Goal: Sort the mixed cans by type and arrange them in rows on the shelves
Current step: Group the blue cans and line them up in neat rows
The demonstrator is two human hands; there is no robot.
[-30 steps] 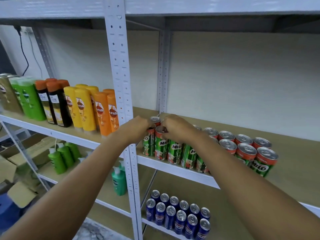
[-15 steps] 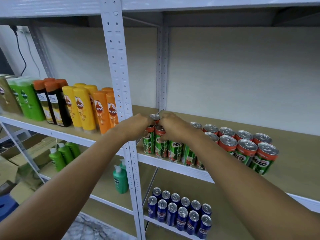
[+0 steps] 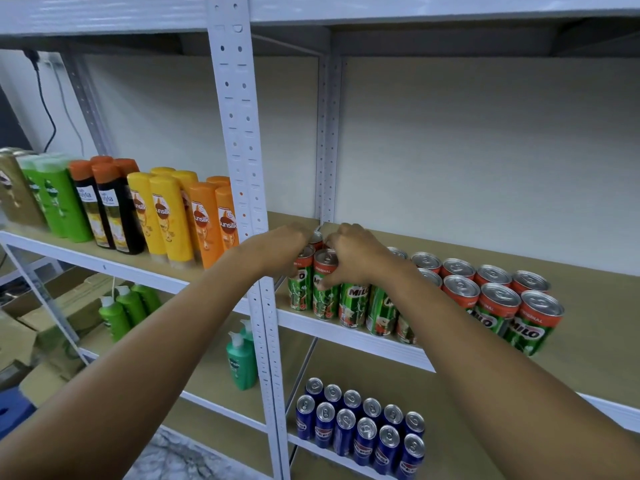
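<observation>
My left hand (image 3: 282, 252) and right hand (image 3: 356, 256) grip Milo cans (image 3: 325, 285) just right of the post (image 3: 239, 150). Blue cans (image 3: 360, 424) stand below.

glossy metal cans (image 3: 498, 306), matt white metal shelf (image 3: 346, 332)

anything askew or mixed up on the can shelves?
Nothing stands out. The Milo cans stand upright in rows on the middle shelf, and the blue cans sit in two neat rows below. Left hand and right hand are at the row's leftmost cans; their grip is partly hidden.
</observation>
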